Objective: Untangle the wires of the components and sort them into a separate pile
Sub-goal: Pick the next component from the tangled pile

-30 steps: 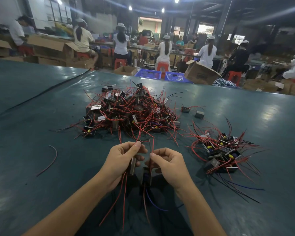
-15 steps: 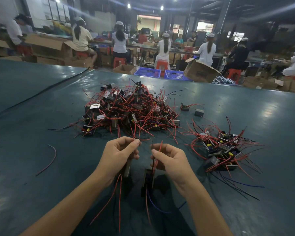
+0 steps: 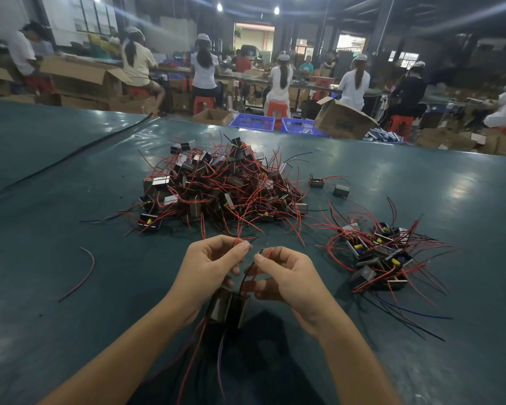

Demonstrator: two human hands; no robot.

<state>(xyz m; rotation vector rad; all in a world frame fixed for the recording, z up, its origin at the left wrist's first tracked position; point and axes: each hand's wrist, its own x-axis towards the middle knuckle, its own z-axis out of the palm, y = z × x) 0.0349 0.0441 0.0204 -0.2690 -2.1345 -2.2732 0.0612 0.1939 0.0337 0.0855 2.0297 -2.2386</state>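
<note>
A big tangled heap of small block components with red wires (image 3: 222, 185) lies in the middle of the green table (image 3: 56, 229). A smaller sorted pile (image 3: 377, 252) lies to the right. My left hand (image 3: 208, 270) pinches red wires between thumb and forefinger. My right hand (image 3: 287, 276) pinches a red and a black wire end. Below and between both hands hang two dark components (image 3: 228, 308), close together, with red and blue wires trailing down toward me.
A loose red wire (image 3: 82, 273) lies on the table at the left. Two single components (image 3: 316, 182) (image 3: 341, 190) sit right of the big heap. Beyond the far edge are blue crates (image 3: 253, 122), cardboard boxes (image 3: 342, 118) and several seated people.
Both hands have come closer together and the two hanging components now touch below them. The right hand's wire ends have bent over toward the left hand.
</note>
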